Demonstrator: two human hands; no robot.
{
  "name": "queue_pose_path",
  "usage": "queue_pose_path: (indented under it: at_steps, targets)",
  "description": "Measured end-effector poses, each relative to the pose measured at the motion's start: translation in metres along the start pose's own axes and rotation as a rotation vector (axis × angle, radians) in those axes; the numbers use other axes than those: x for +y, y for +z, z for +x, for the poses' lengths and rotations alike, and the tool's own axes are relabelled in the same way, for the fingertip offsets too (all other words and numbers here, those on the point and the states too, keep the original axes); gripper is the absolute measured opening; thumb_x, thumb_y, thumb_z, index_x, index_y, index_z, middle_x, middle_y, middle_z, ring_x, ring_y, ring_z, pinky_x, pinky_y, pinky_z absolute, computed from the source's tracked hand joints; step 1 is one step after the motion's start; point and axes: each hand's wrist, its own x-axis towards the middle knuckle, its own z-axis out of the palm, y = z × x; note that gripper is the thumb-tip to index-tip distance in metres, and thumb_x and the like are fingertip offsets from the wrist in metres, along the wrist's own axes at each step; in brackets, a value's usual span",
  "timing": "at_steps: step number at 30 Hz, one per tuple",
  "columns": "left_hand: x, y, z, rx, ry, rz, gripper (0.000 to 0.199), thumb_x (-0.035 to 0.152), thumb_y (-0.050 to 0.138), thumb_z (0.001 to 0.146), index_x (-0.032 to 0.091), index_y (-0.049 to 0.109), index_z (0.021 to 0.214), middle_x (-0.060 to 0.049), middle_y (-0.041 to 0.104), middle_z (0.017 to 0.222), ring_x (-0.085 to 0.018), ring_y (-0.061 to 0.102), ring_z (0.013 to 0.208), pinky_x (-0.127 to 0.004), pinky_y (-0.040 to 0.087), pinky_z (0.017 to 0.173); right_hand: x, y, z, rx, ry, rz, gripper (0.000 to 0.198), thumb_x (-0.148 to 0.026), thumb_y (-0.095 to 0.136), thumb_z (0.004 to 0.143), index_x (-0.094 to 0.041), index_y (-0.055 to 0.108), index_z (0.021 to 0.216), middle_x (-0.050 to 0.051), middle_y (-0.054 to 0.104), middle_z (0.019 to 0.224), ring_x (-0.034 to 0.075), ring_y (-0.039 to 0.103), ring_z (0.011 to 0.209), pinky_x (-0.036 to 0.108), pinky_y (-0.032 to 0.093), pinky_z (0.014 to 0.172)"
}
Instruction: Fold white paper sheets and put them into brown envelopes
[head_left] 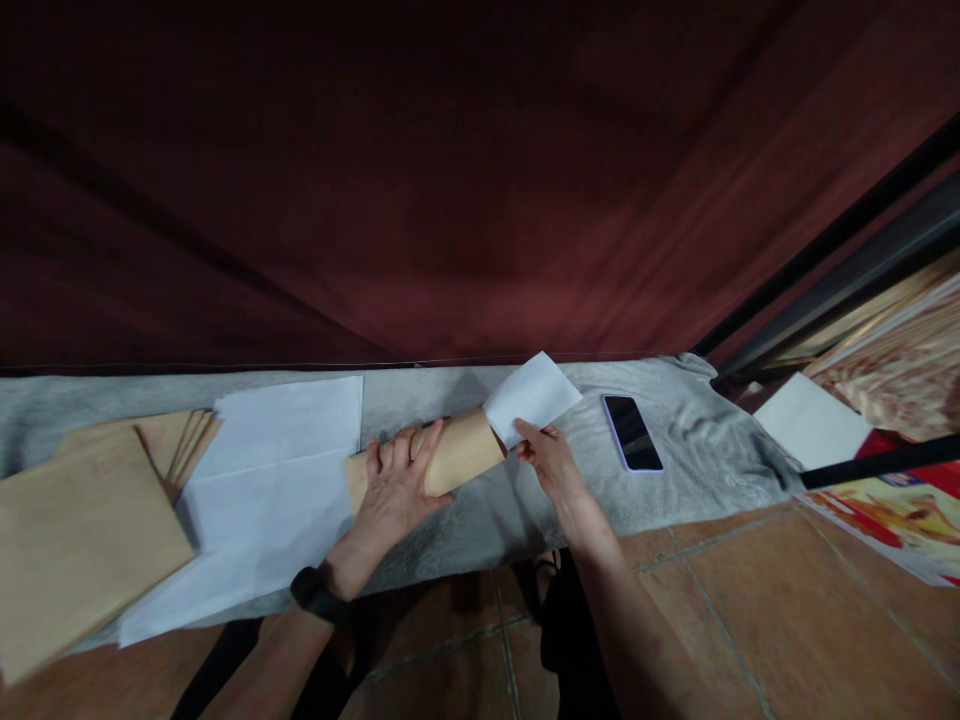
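A brown paper envelope (466, 452) lies on the grey cloth in front of me, its mouth gaping at the right end. My left hand (397, 485) grips it across its width, fingers spread over the top and thumb along the near edge. Out of the mouth sticks a folded sheet of white paper (536, 395), its left end hidden inside the envelope. My right hand (549, 458) pinches the near edge of that paper between thumb and fingers, just beside the opening.
White sheets (277, 500) lie left of my left hand, with brown envelopes (90, 540) stacked partly over them. A phone (632, 433) rests on the grey cloth (697, 440) at right. Dark red fabric (450, 200) hangs behind. A dark metal bar (877, 465) and printed cardboard (907, 515) stand far right.
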Motion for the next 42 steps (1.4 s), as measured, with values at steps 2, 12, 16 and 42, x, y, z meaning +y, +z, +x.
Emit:
queue_pose_path:
  at_steps: [2,12,16,42]
  targets:
    - [0.001,0.001,0.001,0.009,-0.011,-0.006,0.111,0.043,0.081,0.074,0.026,0.022,0.165,-0.020,0.047,0.145,-0.040,0.045,0.138,-0.069,0.019,0.120,0.003,0.004,-0.001,-0.022,-0.011,-0.020,0.038,-0.049,0.089,0.060,-0.019,0.068,0.069,-0.002,0.065,0.053,0.013,0.058,0.047,0.025,0.048,0.045]
    - [-0.013,-0.005,0.007,0.065,-0.011,0.000,0.115,0.047,0.081,0.072,0.026,0.018,0.166,-0.019,0.046,0.146,-0.040,0.044,0.137,-0.070,0.018,0.120,0.011,0.000,-0.004,-0.014,-0.049,-0.163,0.039,-0.033,0.090,0.065,-0.024,0.056,0.047,-0.008,0.051,0.041,0.010,0.044,0.042,0.026,0.034,0.044]
    - [-0.016,-0.007,0.009,0.057,0.005,-0.036,0.117,0.049,0.082,0.071,0.025,0.017,0.166,-0.020,0.044,0.148,-0.041,0.043,0.139,-0.070,0.018,0.120,0.007,-0.006,-0.003,-0.010,-0.036,-0.079,0.021,-0.033,0.088,0.065,-0.022,0.073,0.075,-0.002,0.076,0.073,0.016,0.066,0.067,0.024,0.048,0.056]
    - [-0.026,-0.013,0.012,0.066,0.090,-0.003,0.111,0.048,0.080,0.074,0.021,0.021,0.165,-0.024,0.046,0.150,-0.043,0.044,0.140,-0.068,0.016,0.121,-0.012,-0.024,0.007,0.068,-0.112,-0.039,0.027,-0.042,0.087,0.063,-0.022,0.073,0.075,-0.006,0.069,0.067,0.013,0.059,0.063,0.023,0.043,0.057]
